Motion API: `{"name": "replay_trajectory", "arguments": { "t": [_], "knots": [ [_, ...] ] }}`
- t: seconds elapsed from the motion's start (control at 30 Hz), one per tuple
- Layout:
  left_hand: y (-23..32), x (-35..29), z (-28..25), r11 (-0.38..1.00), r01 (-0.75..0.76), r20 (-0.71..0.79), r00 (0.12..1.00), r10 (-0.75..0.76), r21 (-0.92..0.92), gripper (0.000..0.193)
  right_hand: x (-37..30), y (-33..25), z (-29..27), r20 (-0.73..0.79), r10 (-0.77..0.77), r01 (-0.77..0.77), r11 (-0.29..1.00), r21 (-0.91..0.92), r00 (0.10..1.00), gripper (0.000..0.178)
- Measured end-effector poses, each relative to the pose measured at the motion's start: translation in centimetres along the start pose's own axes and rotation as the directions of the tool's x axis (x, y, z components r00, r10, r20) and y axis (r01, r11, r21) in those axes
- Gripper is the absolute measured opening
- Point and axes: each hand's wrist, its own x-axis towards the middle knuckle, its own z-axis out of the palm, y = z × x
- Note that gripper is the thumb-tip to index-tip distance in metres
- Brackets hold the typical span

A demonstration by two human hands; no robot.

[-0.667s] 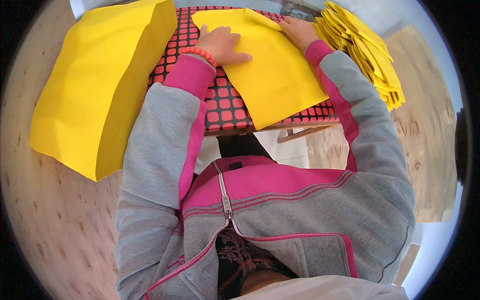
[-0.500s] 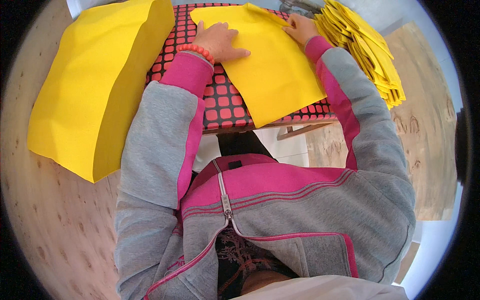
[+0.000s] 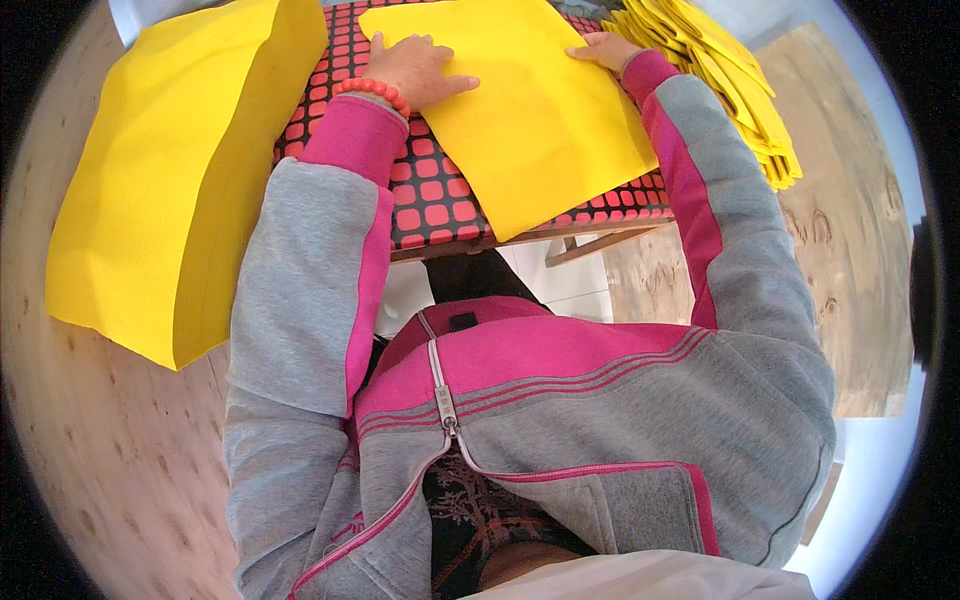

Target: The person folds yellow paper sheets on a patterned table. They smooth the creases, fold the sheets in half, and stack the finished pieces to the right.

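Observation:
A yellow fabric sheet [image 3: 540,130] lies across a table covered in a red-and-black checked cloth, its near corner hanging slightly past the front edge. My left hand [image 3: 415,72], with a red bead bracelet at the wrist, rests on the sheet's left edge, fingers and thumb spread. On the far right edge of the same sheet, my right hand [image 3: 608,50] has its thumb on top and its other fingers bent at the edge, partly hidden. It appears to pinch the sheet there.
Left of the table stands a tall stack of yellow sheets [image 3: 150,170]. A pile of folded yellow fabric pieces [image 3: 725,80] sits at the far right, beside my right forearm. The checked tablecloth [image 3: 435,195] shows in front of my left hand. Wooden boards [image 3: 840,220] lie beyond on the right.
The sheet's far right part has spread outward, and its far edge now reaches farther. My right hand has straightened somewhat at the edge. The whole view has shifted slightly.

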Motion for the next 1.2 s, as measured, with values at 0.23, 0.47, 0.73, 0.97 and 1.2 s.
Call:
{"name": "replay_trajectory", "arguments": {
  "t": [0.23, 0.47, 0.73, 0.97, 1.2],
  "knots": [
    [-0.1, 0.4, -0.2, 0.999, 0.016, 0.002, 1.0, -0.017, 0.032, 0.066, -2.8, -4.4, 0.7, -0.245, -0.369, 0.206, 0.836, -0.508, 0.896, 0.03],
    [-1.8, 1.6, 2.2, 0.996, 0.006, -0.026, 1.0, -0.004, 0.091, 0.069, -4.7, -5.5, -2.6, 0.131, 0.294, -0.32, 0.814, 0.485, 0.947, 0.052],
    [-2.2, 1.4, 2.4, 0.999, 0.012, -0.072, 0.997, -0.009, 0.049, 0.068, 0.5, -1.1, -3.0, 0.084, 0.119, -0.13, 0.982, 0.14, 0.989, 0.046],
    [-0.3, 0.2, -0.1, 0.997, 0.038, -0.012, 0.999, -0.038, 0.067, 0.063, 3.9, 2.2, -0.9, 0.003, 0.028, -0.026, 0.96, -0.279, 1.0, 0.042],
    [-1.3, 0.3, 0.3, 0.988, 0.112, -0.262, 0.961, -0.081, 0.105, 0.07, 2.5, 2.7, 1.6, 0.016, 0.487, -0.332, 0.57, 0.751, 0.873, 0.045]
  ]
}}
